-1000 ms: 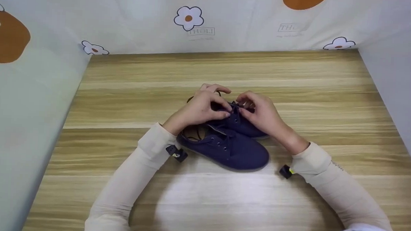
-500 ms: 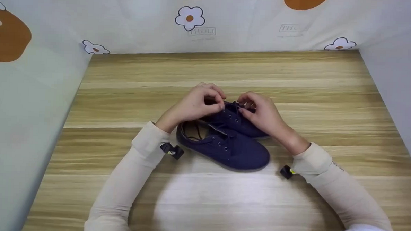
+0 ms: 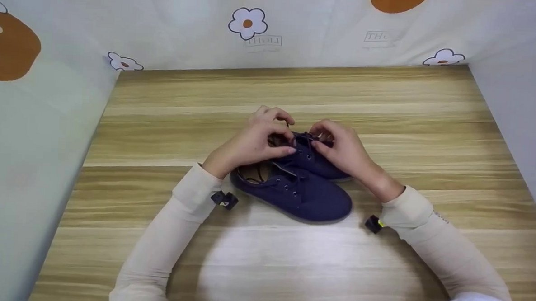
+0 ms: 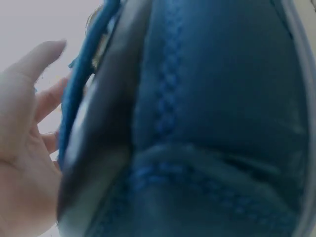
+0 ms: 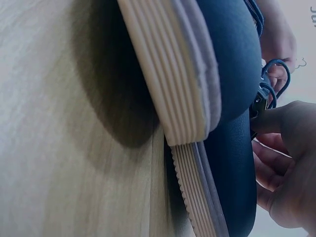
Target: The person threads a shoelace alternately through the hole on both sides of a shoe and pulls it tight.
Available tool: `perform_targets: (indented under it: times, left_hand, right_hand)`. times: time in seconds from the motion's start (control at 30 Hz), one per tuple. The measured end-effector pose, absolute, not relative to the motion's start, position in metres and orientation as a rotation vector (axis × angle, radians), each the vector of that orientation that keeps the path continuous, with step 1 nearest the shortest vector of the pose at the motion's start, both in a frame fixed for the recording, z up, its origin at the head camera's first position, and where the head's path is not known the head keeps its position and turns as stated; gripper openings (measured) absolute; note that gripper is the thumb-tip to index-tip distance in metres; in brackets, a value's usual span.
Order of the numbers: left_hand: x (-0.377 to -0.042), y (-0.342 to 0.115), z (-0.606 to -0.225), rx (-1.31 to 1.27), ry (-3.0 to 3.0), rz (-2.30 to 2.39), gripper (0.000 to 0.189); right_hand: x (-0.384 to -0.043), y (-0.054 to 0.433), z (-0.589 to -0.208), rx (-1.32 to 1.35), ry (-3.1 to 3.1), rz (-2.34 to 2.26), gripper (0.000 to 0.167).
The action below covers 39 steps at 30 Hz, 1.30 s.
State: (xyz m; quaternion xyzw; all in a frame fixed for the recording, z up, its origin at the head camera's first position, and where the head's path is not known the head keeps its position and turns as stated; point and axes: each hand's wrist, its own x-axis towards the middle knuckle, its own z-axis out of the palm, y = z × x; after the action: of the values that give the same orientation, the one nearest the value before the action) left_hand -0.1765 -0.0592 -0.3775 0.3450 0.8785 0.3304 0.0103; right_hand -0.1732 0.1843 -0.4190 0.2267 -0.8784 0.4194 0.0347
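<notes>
Two navy lace-up shoes stand side by side, toes toward the right. Both hands are at the lacing of the far shoe (image 3: pixel 328 166). My right hand (image 3: pixel 343 147) pinches its dark shoelace (image 3: pixel 308 141) between thumb and curled fingers by the upper eyelets. My left hand (image 3: pixel 257 138) arches over that shoe's opening, thumb and index fingertip close together at the eyelet flap; I cannot tell whether they grip the lace. A loose lace loop (image 5: pixel 282 69) rises near the left fingers in the right wrist view. The near shoe (image 3: pixel 320 200), untouched by the fingers, fills much of the left wrist view.
The shoes are on a wood-grain table (image 3: pixel 263 268). Pale fabric with flower prints (image 3: pixel 247 24) walls the back and sides. A small black camera (image 3: pixel 224 200) sits at the left cuff, another black camera (image 3: pixel 374 224) at the right cuff.
My left hand drew back left from the eyelets with thumb and index together, then came slightly back to the flap with them parted. The right hand and near shoe stay nearly still.
</notes>
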Motion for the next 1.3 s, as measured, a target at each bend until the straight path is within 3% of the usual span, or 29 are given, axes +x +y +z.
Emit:
perform_targets:
  times: [0.4, 0.73, 0.97, 1.3]
  left_hand:
    - [-0.171, -0.046, -0.383, 0.979, 2.777, 0.908, 0.031]
    - [-0.172, -0.033, -0.389, 0.778, 2.492, 1.341, 0.02]
    - [-0.173, -0.028, -0.39, 0.768, 2.333, 1.473, 0.022]
    - [-0.175, -0.035, -0.378, 0.892, 2.487, 1.096, 0.035]
  right_hand:
    - [-0.174, 0.184, -0.419, 0.708, -2.693, 1.263, 0.022]
    - [-0.174, 0.185, -0.42, 0.706, -2.686, 1.284, 0.022]
    - [-0.174, 0.184, -0.419, 0.708, -2.68, 1.292, 0.02]
    - [-0.173, 0.187, -0.418, 0.705, -2.692, 1.263, 0.021]
